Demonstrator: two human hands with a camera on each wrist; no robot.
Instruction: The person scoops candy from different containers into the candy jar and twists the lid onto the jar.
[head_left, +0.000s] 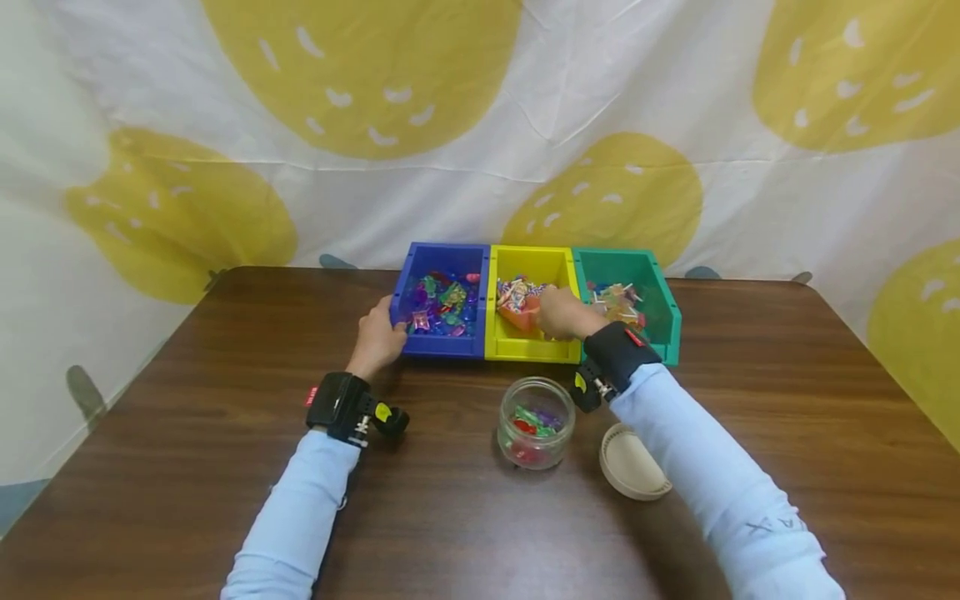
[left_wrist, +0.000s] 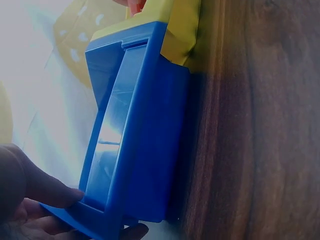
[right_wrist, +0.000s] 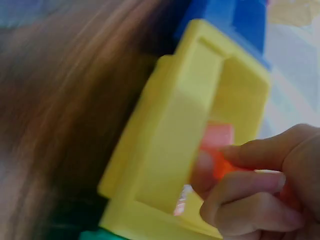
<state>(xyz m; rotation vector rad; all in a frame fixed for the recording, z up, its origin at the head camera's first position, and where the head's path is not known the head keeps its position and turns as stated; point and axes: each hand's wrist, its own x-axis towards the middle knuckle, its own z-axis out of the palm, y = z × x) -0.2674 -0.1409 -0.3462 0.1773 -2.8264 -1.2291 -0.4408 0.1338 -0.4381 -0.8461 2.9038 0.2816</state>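
Note:
My left hand (head_left: 377, 340) grips the left side of the blue bin (head_left: 442, 346), its thumb on the rim and fingers beneath in the left wrist view. Wrapped candies (head_left: 448, 302) in shiny colours lie in that bin. Inside the yellow bin (head_left: 517, 348), my right hand (head_left: 567, 315) holds an orange scoop (right_wrist: 220, 150) by its handle. Striped wrapped candies (head_left: 517, 292) are heaped at the scoop in the head view. A glass jar (head_left: 536, 450) stands uncovered in front of the bins, with some red, green and purple candies (head_left: 534, 422) low inside.
A green bin (head_left: 660, 321) with lollipop-like sweets (head_left: 618, 302) adjoins the yellow one on the right. Right of the jar, a pale round lid (head_left: 630, 467) lies on the brown table (head_left: 187, 433), partly under my right forearm. A patterned cloth (head_left: 420, 200) hangs behind.

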